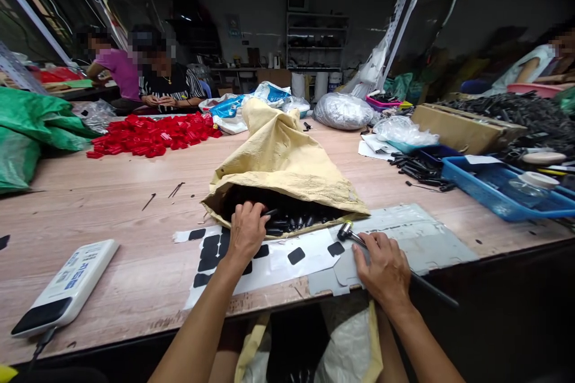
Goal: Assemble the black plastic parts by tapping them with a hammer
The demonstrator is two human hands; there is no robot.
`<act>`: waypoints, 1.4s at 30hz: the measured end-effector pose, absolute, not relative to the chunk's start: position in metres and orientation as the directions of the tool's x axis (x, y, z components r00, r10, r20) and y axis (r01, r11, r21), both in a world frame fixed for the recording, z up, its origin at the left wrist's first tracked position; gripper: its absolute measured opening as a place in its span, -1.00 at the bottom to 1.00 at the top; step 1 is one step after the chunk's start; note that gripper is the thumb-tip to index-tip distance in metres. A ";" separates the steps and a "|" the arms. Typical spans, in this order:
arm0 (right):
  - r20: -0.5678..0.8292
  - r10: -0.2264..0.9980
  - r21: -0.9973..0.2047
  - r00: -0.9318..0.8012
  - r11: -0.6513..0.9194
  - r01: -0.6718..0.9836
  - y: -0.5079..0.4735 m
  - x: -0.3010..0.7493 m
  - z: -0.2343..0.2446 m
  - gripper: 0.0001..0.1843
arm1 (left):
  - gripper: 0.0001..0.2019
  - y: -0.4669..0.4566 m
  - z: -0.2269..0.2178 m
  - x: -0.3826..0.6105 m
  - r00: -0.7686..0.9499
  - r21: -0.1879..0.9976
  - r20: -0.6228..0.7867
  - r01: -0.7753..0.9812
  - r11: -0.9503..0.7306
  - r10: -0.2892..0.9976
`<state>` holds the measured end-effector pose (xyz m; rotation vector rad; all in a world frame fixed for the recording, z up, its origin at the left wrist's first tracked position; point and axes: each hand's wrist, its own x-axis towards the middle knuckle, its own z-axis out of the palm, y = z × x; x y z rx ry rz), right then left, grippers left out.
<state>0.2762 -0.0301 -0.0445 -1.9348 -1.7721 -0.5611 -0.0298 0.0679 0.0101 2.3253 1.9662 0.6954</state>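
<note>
My left hand [246,228] reaches into the mouth of a yellow paper sack [278,161] lying on the wooden table [112,203]; its fingers are curled round small black parts [291,215] inside. My right hand [381,266] rests near the table's front edge, fingers closed on a small hammer [345,231] whose black handle runs out to the right. Both hands lie over a white sheet with black patches [287,257] and a grey metal plate [404,233].
A white power bank [67,287] sits front left. Red parts [153,134] are heaped far left beside green bags [31,131]. Blue trays [498,188], black parts [417,167] and a cardboard box [462,128] stand right. Other people sit at the far left and far right.
</note>
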 end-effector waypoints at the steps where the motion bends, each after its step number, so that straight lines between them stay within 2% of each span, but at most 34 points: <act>1: 0.579 0.810 -0.063 0.093 -0.069 0.996 -0.030 0.276 -0.045 -0.74 | -0.84 0.061 0.011 -0.029 0.110 0.332 0.356 0.913 -0.236 0.928; 3: 0.581 0.807 -0.076 0.102 -0.072 0.995 -0.031 0.275 -0.045 -0.74 | -0.87 0.044 0.012 -0.025 0.146 0.422 0.405 0.846 -0.326 0.903; 6: 0.580 0.808 -0.086 0.107 -0.070 0.994 -0.031 0.274 -0.044 -0.74 | -0.90 0.017 0.006 -0.013 0.267 0.538 0.357 0.725 -0.430 0.895; 9: 0.563 0.820 -0.102 0.100 -0.052 0.993 -0.030 0.277 -0.043 -0.77 | -0.88 0.001 -0.006 0.000 0.333 0.633 0.264 0.649 -0.423 0.905; 12: 0.513 0.854 -0.151 0.088 -0.012 0.989 -0.028 0.282 -0.041 -0.86 | -0.85 -0.002 -0.015 0.004 0.324 0.691 0.228 0.610 -0.387 0.918; 15: 0.475 0.873 -0.275 0.108 0.031 0.961 -0.029 0.282 -0.035 -0.87 | -0.82 0.000 -0.018 0.004 0.306 0.698 0.225 0.612 -0.372 0.925; 20: 0.441 0.890 -0.599 0.117 0.195 0.777 -0.041 0.254 -0.018 -0.76 | -0.85 0.001 -0.016 0.004 0.283 0.696 0.220 0.625 -0.354 0.933; 23: 0.422 0.906 -0.662 0.037 0.280 0.696 -0.048 0.231 -0.011 -0.76 | -0.85 0.000 -0.015 0.004 0.267 0.724 0.189 0.612 -0.318 0.945; 28: 0.471 0.880 -0.599 -0.056 0.366 0.712 -0.049 0.205 -0.006 -0.72 | -0.83 0.001 -0.018 0.004 0.231 0.743 0.165 0.610 -0.274 0.959; 33: 0.549 0.828 -0.437 -0.116 0.402 0.805 -0.051 0.188 -0.005 -0.64 | -0.86 0.002 -0.020 0.005 0.222 0.756 0.158 0.600 -0.262 0.962; 37: 0.509 0.837 -0.310 -0.199 0.394 0.865 -0.051 0.182 -0.006 -0.60 | -0.89 0.001 -0.017 0.005 0.216 0.739 0.165 0.619 -0.266 0.962; 39: 0.509 0.844 -0.306 -0.171 0.362 0.881 -0.049 0.184 -0.005 -0.61 | -0.88 0.001 -0.016 0.005 0.218 0.741 0.164 0.616 -0.266 0.962; 42: 0.563 0.823 -0.360 -0.080 0.331 0.872 -0.048 0.190 -0.001 -0.64 | -0.85 0.000 -0.017 0.005 0.218 0.755 0.160 0.602 -0.262 0.963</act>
